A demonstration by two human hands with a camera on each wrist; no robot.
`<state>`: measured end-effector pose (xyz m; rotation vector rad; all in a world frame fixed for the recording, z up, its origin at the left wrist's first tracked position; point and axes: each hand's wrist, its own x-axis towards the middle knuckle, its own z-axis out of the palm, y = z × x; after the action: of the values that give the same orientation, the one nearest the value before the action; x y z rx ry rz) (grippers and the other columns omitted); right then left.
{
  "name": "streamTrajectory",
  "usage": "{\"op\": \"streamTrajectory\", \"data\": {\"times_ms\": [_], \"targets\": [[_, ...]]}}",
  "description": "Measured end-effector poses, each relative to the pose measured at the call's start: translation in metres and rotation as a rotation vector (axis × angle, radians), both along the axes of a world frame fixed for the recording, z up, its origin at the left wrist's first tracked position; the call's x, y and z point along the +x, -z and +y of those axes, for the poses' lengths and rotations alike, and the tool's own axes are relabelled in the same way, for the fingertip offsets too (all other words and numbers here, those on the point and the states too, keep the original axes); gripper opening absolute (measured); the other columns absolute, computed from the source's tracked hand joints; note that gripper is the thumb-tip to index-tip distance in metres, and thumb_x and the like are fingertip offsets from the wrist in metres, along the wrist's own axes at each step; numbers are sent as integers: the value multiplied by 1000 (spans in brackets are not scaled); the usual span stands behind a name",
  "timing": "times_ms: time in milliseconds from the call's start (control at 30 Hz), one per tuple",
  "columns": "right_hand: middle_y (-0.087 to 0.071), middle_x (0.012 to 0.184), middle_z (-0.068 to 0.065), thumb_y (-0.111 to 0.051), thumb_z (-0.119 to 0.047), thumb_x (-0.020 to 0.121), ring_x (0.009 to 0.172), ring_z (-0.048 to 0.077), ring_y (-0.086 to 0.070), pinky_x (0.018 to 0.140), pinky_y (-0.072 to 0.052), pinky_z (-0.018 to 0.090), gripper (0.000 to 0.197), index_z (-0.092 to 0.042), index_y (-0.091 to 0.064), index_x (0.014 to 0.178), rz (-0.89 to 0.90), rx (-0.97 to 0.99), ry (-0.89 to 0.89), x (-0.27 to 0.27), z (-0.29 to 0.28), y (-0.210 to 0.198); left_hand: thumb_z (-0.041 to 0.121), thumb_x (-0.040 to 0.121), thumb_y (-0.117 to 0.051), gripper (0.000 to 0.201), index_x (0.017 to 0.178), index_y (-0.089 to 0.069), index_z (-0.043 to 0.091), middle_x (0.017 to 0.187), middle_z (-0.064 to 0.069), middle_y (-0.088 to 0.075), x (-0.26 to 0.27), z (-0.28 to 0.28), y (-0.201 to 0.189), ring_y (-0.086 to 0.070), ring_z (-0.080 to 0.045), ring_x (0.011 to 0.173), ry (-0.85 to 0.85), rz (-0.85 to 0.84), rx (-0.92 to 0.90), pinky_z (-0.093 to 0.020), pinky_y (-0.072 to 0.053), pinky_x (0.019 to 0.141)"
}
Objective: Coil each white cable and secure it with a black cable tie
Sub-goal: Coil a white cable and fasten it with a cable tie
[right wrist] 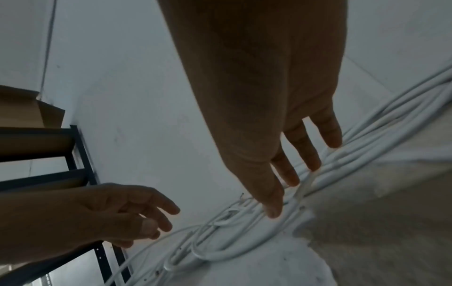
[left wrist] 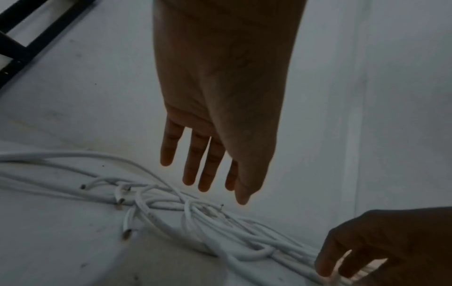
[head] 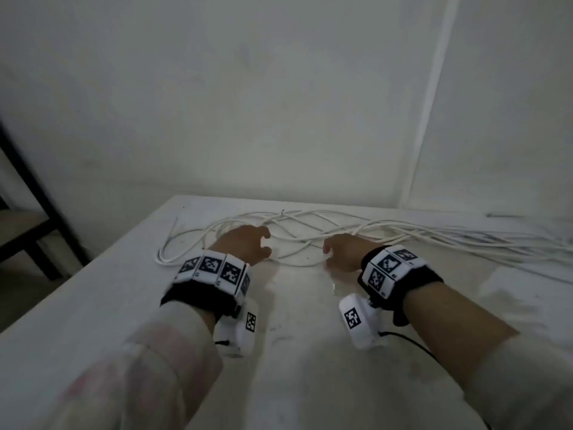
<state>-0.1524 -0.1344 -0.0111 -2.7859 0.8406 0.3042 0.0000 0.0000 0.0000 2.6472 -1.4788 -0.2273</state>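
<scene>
The loose tangle of thin white round cables (head: 313, 234) lies along the far side of the white counter (head: 108, 305), close to the wall. Its long axis runs left to right across the counter: the cut ends and open loops sit toward the left, and the strands gather into a straighter bundle that trails off to the right edge of the view.

The left hand (head: 245, 246) hovers over the looped part with fingers spread and straight, holding nothing. The right hand (head: 344, 251) is likewise open, its fingertips (right wrist: 292, 179) resting on or just above the bundled strands (contact is hard to confirm).

The likely trouble is the overlap: several cables cross one another, so lifting one strand could drag its neighbours along or tighten a knot. A hurried pull might also sweep the pile off the counter's edge. No black cable tie is identifiable in these views.
</scene>
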Motion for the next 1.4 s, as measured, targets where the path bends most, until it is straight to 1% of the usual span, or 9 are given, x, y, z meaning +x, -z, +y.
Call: {"op": "streamTrajectory", "data": {"times_ms": [233,400,567,700,833,1067,1133,1267,1400], "targets": [[-44,130,8,-44,-21,94,122,28,-35,102,-29,40,29,-15,-49,121,141,-238,-79,2,1,17,19,93,-49,47,139,-38,21,148,-9,-34,1,-11,16,-35,-25,133,45,65,134,-34,-30,105],[-58,107,6,-44,-17,94,104,23,-49,97,-28,34,5,-19,-49,95,-147,-89,-127,-14,-2,-2,37,91,-53,49,136,-42,24,155,-7,-17,-7,-12,20,-11,-25,143,48,8,266,-40,-18,114],[-55,92,4,-45,-23,96,83,21,-48,73,-38,33,15,-11,-53,100,-432,29,-68,-46,-3,-39,34,98,-37,40,107,-57,1,117,-17,-59,-16,0,10,-53,-28,108,81,34,-89,-33,-39,88],[-50,80,-1,-43,-22,97,76,19,-46,69,-35,29,11,-14,-49,90,-516,-39,-63,-70,-11,-58,46,95,-35,41,74,-53,15,67,3,-59,-21,19,-15,-54,-18,61,87,74,-457,-23,-37,56],[-51,85,7,-38,-12,97,80,25,-50,67,-32,30,14,-10,-43,84,-591,-49,88,-105,-35,-70,36,97,-34,35,66,-43,23,60,-4,-60,-19,42,-42,-55,-19,59,27,119,-643,-25,-38,57],[-46,121,0,-30,-50,91,112,14,-47,91,-35,28,55,-17,-36,135,-743,225,16,-113,2,-58,35,97,-36,35,66,-38,18,57,0,-45,-61,37,-69,-44,-17,55,185,15,-719,-29,-34,54],[-46,116,-4,-27,-57,84,102,5,-49,84,-36,23,64,-21,-31,138,-807,334,-42,-102,19,-60,34,96,-38,35,64,-37,19,57,0,-45,-75,31,-76,-42,-12,53,218,19,-752,-25,-32,53],[-54,74,-5,-37,-29,98,67,12,-57,62,-40,26,19,-16,-50,93,-889,279,-75,-92,27,-64,30,94,-45,37,62,-37,15,55,1,-40,-85,33,-90,-37,-8,50,206,19,-854,-18,-30,50],[-40,61,-2,-41,-24,97,56,18,-43,57,-40,31,30,1,-48,82,-951,182,-38,-107,10,-71,30,92,-52,41,58,-38,13,54,2,-34,-69,51,-97,-33,-7,49,145,81,-797,-18,-26,50]]}}
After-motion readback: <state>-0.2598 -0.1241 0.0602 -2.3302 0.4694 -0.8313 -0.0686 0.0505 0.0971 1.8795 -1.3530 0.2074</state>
